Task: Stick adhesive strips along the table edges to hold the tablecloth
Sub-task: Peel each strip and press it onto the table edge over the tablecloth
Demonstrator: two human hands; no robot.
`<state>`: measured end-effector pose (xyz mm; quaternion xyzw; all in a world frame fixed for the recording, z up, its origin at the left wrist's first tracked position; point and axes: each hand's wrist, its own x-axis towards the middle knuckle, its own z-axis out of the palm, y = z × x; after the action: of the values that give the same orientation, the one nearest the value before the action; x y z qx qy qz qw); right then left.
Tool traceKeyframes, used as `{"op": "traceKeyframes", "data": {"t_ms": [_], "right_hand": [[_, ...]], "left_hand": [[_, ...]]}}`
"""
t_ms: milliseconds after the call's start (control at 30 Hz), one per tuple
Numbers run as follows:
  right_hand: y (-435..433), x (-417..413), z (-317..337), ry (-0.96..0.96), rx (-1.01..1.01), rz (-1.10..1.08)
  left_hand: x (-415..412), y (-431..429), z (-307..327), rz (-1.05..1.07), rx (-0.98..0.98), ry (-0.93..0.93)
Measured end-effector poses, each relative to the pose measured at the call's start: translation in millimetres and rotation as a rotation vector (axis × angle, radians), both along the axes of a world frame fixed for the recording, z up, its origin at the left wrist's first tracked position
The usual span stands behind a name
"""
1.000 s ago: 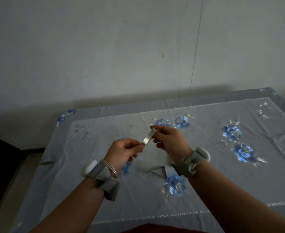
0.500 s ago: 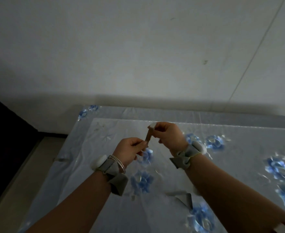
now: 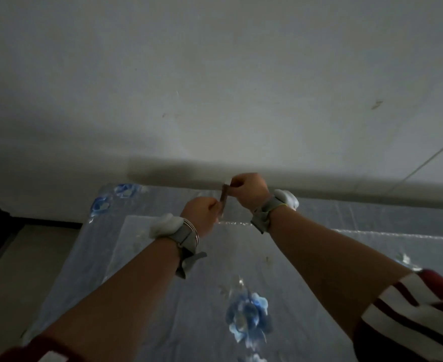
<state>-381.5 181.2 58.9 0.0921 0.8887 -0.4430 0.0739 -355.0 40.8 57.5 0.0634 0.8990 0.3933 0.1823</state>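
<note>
Blue-flowered tablecloth (image 3: 178,296) abuts grey wall (image 3: 215,87); left hand (image 3: 202,214) and right hand (image 3: 250,190) pinch adhesive strip (image 3: 224,201).

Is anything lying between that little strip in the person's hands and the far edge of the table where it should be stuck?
Nothing visible. The small brown adhesive strip is pinched between the left hand and right hand, above the bare blue-flowered tablecloth near the far edge.

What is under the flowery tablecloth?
The tablecloth covers everything beneath it, so no bare table shows. Above it, the left hand and right hand pinch a small strip.
</note>
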Motion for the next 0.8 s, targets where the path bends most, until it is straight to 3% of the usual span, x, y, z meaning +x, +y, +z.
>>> {"op": "traceKeyframes", "data": {"t_ms": [267, 367, 567, 700, 800], "right_hand": [[-13, -70, -39, -0.057, -0.015, 0.062], [-12, -77, -46, -0.114, -0.076, 0.068], [-9, -86, -55, -0.259, -0.172, -0.033], [-10, -86, -56, -0.277, -0.253, -0.086], [-11, -86, -59, -0.258, -0.285, -0.117]], "left_hand": [[-59, -9, -35, 0.106, 0.008, 0.01], [-69, -9, -42, 0.12, 0.044, -0.067], [-77, -5, -48, 0.136, 0.068, -0.053], [-74, -10, -50, 0.153, 0.173, -0.09], [-73, -9, -51, 0.133, 0.134, -0.034]]}}
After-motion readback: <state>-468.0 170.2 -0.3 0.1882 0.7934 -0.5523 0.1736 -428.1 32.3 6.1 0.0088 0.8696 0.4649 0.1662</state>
